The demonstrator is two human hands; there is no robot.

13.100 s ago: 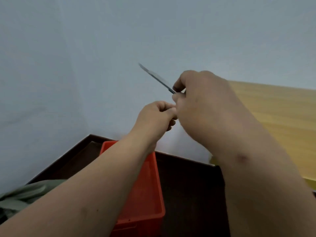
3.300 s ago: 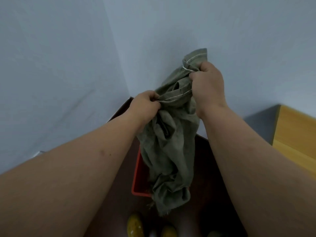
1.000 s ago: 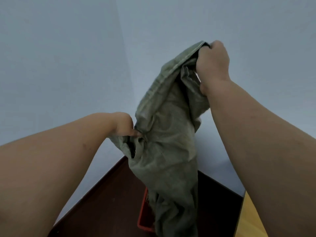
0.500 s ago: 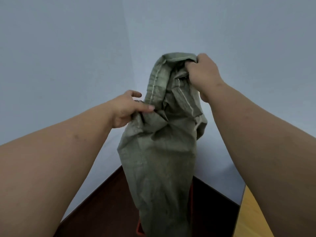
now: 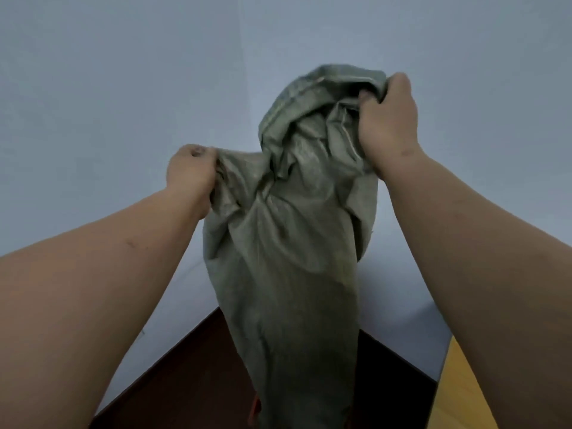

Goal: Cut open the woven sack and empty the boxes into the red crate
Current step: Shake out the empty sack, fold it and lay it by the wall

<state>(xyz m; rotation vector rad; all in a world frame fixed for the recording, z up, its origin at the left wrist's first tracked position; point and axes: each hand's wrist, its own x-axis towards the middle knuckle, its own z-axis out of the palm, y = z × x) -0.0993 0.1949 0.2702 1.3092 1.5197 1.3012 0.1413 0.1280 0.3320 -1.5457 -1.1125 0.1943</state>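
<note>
Gripping the woven sack with both fists, held high

Clutching the woven sack (image 5: 288, 243) at its top end with both hands, each closed tight on bunched fabric. Right hand (image 5: 387, 125) fisted around the hemmed edge at the sack's highest point, knuckles up, thumb tucked into the folds. Left hand (image 5: 190, 178) lower and out to the side, curled shut on a gathered corner, pulling the cloth sideways into a taut ridge between the two grips. Both forearms stretched forward and upward, bare, wrists roughly straight, the right raised higher than the left. Hanging limp and creased below the hands, grey-green, narrowing toward the bottom of view and running out of frame there. Showing only a thin orange-red sliver of the red crate (image 5: 254, 413) at the sack's lower left edge, just beside or behind the fabric; contact impossible to tell. Dark brown floor (image 5: 192, 382) spreading beneath, meeting pale blue walls (image 5: 108, 103) in a corner behind the sack. Yellow wooden surface (image 5: 458, 394) at lower right, apart from the sack. Open air on both sides of the hanging cloth.
</note>
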